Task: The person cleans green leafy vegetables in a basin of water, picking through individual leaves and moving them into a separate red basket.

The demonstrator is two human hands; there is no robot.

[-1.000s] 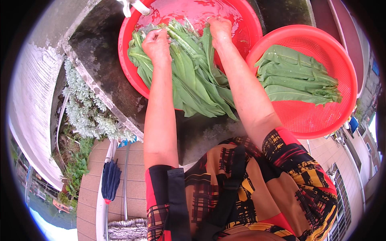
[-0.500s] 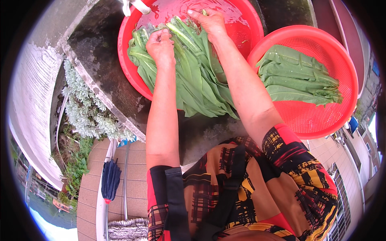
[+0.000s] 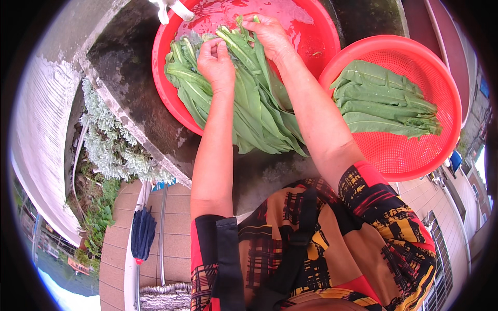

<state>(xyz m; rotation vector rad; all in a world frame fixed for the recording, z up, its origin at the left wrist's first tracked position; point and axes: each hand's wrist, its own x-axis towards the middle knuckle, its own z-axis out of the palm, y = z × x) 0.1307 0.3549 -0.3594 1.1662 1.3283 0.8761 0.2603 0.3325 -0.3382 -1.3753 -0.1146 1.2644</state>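
Observation:
Long leafy greens [image 3: 259, 111] lie in a red basin [image 3: 332, 39] of water, their pale stem ends up by my hands and their leaf tips draped over the near rim. My right hand [image 3: 271, 39] is closed in a pinch on the stem end of a leafy green at the top of the bunch. Just left of it, my left hand [image 3: 216, 63] is curled over the stems with thumb and fingertips together; what lies between them is hidden. A red colander [image 3: 384, 153] on the right holds a neat stack of the same greens [image 3: 384, 98].
A white tap [image 3: 179, 9] reaches over the basin's far left rim. The basin sits in a dark, stained concrete trough [image 3: 122, 78]. Silvery plants [image 3: 106, 135] grow beyond its left edge. A folded dark blue umbrella [image 3: 142, 233] hangs at the lower left.
My left hand has shifted right and slightly down, closer to the right hand. The right hand has moved slightly left, and a leafy stem now rises by its fingertips. The stack in the colander stays put.

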